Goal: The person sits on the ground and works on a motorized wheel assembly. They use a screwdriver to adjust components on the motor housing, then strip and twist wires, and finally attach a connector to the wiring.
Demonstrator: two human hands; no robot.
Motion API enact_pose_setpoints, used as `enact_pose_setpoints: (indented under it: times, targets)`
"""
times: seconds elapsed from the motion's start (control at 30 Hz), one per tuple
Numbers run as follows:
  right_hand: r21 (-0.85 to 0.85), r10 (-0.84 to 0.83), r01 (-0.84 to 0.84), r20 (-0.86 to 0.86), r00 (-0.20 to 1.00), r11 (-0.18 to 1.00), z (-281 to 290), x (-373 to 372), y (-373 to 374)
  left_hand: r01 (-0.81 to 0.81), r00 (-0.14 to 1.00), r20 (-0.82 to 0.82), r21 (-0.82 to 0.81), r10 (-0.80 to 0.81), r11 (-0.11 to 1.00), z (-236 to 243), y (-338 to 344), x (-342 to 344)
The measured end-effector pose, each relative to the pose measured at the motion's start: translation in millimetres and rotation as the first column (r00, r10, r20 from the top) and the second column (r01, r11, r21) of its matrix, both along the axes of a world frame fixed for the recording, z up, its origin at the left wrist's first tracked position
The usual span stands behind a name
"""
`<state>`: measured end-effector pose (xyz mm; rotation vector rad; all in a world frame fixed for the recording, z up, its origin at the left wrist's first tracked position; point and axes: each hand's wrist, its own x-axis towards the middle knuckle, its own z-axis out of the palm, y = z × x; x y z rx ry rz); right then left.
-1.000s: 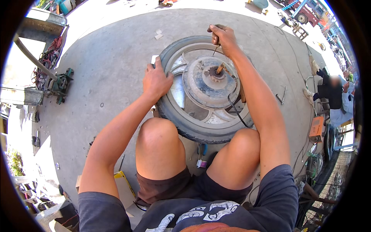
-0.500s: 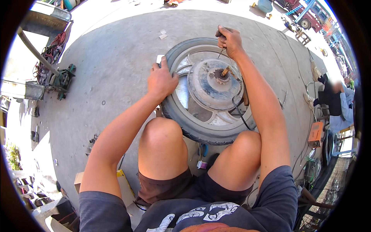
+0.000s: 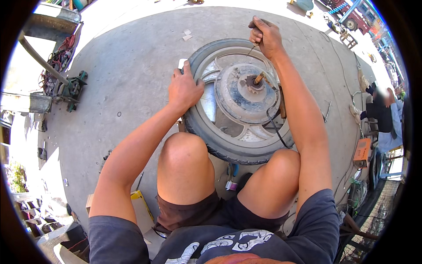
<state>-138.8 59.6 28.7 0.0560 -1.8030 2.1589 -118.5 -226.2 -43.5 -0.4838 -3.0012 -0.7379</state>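
Note:
A motor wheel [image 3: 257,133] with a dark tyre and grey spokes lies flat in front of my knees. Its round hub cover [image 3: 231,92] carries a toothed ring and a rusty axle [image 3: 260,79]; a black cable [image 3: 273,125] curves away from the hub. My left hand [image 3: 184,88] grips the tyre's left side, thumb on top and fingers over the outer edge. Above the wheel's far right part, my right hand [image 3: 267,37] is closed around a thin metal tool [image 3: 251,50], whose slim shaft points down toward the rim. Its handle is hidden in my fingers.
A small open box [image 3: 141,207] sits by my left thigh. Blue-handled pliers [image 3: 233,169] lie between my feet, an orange box [image 3: 362,152] to the right. A person [image 3: 384,110] sits at the far right. A green metal device [image 3: 74,90] stands at left; cables cross the floor.
My right hand has risen slightly away from me with the thin tool. My left hand keeps its hold on the tyre. The view has shifted a little.

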Motion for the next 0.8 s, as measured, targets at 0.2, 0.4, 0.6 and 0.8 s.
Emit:
enact_pose_setpoints:
  times: [0.2, 0.4, 0.6, 0.8]
  targets:
    - [-0.001, 0.297, -0.299, 0.120, 0.947, 0.954, -2.5, -3.9, -31.3, -0.001, 1.000, -0.004, -0.034, 0.001, 0.999, 0.4, -0.4, -0.8]
    - [0.027, 0.315, -0.321, 0.128, 0.940, 0.947, -7.4, -7.8, -33.7, 0.007, 1.000, -0.011, -0.024, -0.007, 1.000, -0.3, -0.7, -0.8]
    - [0.052, 0.308, -0.317, 0.135, 0.942, 0.947, -9.6, -9.8, -34.1, -0.001, 1.000, -0.010, -0.022, 0.000, 1.000, -0.1, -0.5, -0.8]
    - [0.068, 0.349, -0.362, 0.151, 0.925, 0.930, -7.6, -7.6, -35.3, -0.004, 1.000, -0.002, -0.023, 0.004, 1.000, 0.9, -0.1, -0.7]
